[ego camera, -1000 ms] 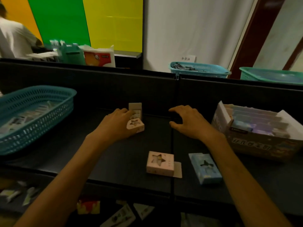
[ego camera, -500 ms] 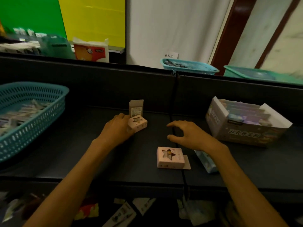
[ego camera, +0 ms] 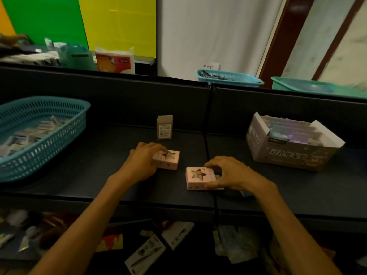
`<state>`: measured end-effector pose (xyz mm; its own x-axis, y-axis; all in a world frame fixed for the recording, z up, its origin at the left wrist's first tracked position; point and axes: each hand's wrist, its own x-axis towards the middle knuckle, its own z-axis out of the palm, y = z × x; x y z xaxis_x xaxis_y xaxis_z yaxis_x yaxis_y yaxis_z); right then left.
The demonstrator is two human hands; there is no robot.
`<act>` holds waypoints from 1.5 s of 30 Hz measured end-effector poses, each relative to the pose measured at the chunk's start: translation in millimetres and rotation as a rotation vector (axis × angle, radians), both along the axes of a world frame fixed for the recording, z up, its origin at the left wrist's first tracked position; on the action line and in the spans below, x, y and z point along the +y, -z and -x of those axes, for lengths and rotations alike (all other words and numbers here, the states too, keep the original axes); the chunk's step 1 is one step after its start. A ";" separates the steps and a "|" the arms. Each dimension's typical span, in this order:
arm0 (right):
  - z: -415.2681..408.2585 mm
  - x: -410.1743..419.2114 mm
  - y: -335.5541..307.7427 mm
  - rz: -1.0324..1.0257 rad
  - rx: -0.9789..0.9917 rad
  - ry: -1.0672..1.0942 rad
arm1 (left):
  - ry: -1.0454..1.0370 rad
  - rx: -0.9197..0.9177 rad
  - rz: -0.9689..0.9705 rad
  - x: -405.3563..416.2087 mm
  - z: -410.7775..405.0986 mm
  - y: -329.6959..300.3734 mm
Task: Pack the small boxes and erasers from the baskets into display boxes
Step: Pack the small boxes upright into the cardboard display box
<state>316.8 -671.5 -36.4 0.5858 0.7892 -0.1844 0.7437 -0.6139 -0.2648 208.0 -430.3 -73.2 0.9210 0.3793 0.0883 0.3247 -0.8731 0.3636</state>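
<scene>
Gripping one small pink box with the left hand, fingers curled over its near-left edge, the box lying flat on the dark worktop with its star window facing up. Pinching a second pink box with the right hand, thumb at the near edge and fingers curled over the far edge, the box also resting flat, just right of and nearer than the first. Lying well off to the right and slightly farther back: the open display box, already partly filled in rows, its long axis running left to right. Likely being the next call, carrying the right-hand box across first, that hand being the nearer one. Sitting at the far left, the teal basket with more stock; standing upright behind the left hand, a small grey carton.
</scene>
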 end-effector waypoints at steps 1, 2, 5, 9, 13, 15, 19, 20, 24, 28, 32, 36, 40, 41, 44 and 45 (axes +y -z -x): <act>-0.2 -0.3 1.1 -0.005 0.012 -0.006 | -0.005 -0.027 0.052 0.0 0.9 1.5; -0.9 0.0 2.7 -0.018 0.023 -0.007 | -0.023 -0.060 0.113 -0.6 1.4 2.3; -4.9 2.3 7.6 -0.071 0.033 0.011 | -0.120 -0.079 0.124 -5.2 1.0 4.8; -14.3 5.6 11.7 -0.031 0.019 0.080 | -0.190 0.035 0.058 -1.1 -2.1 7.9; -22.2 7.4 13.7 0.025 0.043 0.097 | -0.095 0.111 0.057 4.0 -3.1 5.4; -22.9 8.5 12.6 0.008 0.055 0.064 | -0.066 0.095 0.058 4.1 -3.7 6.4; -25.9 9.0 11.4 -0.105 0.182 0.034 | -0.052 -0.068 0.303 12.6 -4.1 10.4; -26.6 9.4 11.9 -0.119 0.211 0.035 | -0.046 -0.109 0.342 14.7 -4.6 10.0; -29.3 14.2 15.1 -0.079 0.225 0.012 | 0.021 -0.198 0.391 18.3 -9.1 1.7; -30.6 18.2 18.4 -0.087 0.223 0.006 | 0.063 -0.163 0.576 19.6 -12.1 -3.1; -29.0 17.9 19.8 -0.143 0.243 0.028 | -0.018 -0.145 0.651 11.9 -16.4 -4.3; -24.5 16.1 13.4 -0.263 0.303 0.038 | -0.012 -0.214 0.625 9.2 -16.6 -7.2; -21.5 12.0 10.3 -0.366 0.340 0.068 | 0.029 -0.360 0.640 14.8 -13.5 -9.6; -20.9 10.8 10.0 -0.383 0.340 0.070 | 0.031 -0.390 0.650 15.7 -13.5 -9.9; -19.8 6.2 8.7 -0.427 0.373 0.056 | 0.035 -0.426 0.655 14.4 -15.7 -11.2; -19.5 4.5 7.5 -0.445 0.384 0.052 | 0.043 -0.435 0.645 13.6 -17.1 -11.8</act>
